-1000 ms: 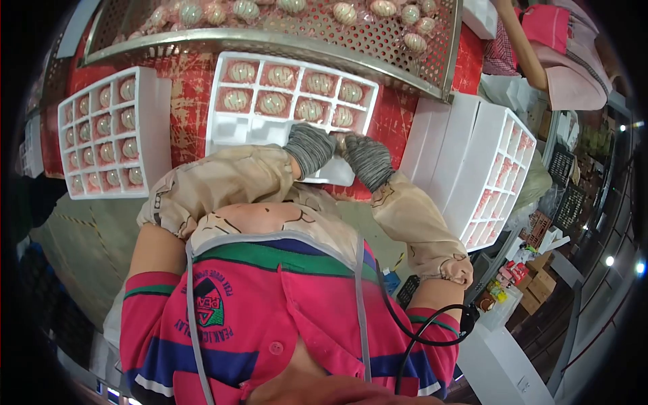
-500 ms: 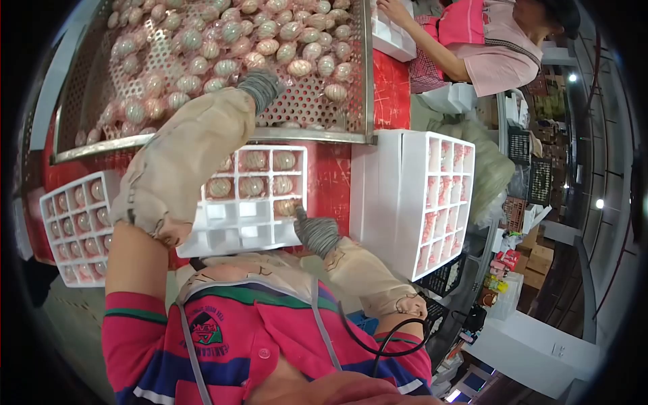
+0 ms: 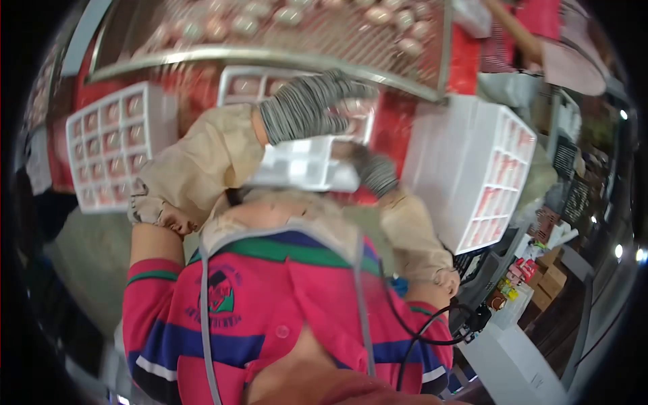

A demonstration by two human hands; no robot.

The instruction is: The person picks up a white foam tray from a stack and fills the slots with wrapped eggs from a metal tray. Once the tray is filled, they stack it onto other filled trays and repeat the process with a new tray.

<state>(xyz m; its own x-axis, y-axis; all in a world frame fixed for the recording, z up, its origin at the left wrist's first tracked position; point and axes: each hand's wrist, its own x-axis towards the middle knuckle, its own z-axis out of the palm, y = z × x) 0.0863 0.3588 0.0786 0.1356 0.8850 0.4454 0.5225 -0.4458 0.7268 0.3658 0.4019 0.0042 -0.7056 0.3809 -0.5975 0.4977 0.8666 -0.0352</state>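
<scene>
the whole view is smeared by motion, so fine detail is lost. the left hand [image 3: 307, 108], in a grey striped glove, hangs over the middle of the white divided tray [image 3: 297, 169], its fingers [image 3: 347, 84] curled and pointing to the right; the blur hides whether they pinch anything. the right hand [image 3: 376, 174], gloved the same way, sits at the near right corner of that tray, and i cannot tell whether it is spread or closed, nor whether it touches the tray's edge. the tray lies on the red surface [image 3: 390, 121] just in front of the person's chest, with its long axis running left to right and its far side close to the rim of the perforated metal pan [image 3: 270, 55]. its far cells hold round pale pieces [image 3: 246, 86], while the near cells beside the hands show bare white. more such pieces lie in the pan. a second divided tray [image 3: 108, 145], filled, lies well to the left, with its long axis running away from the person. a stack of white trays [image 3: 466, 162] stands to the right, cells facing sideways. another person's arm [image 3: 520, 34] shows at the top right.
</scene>
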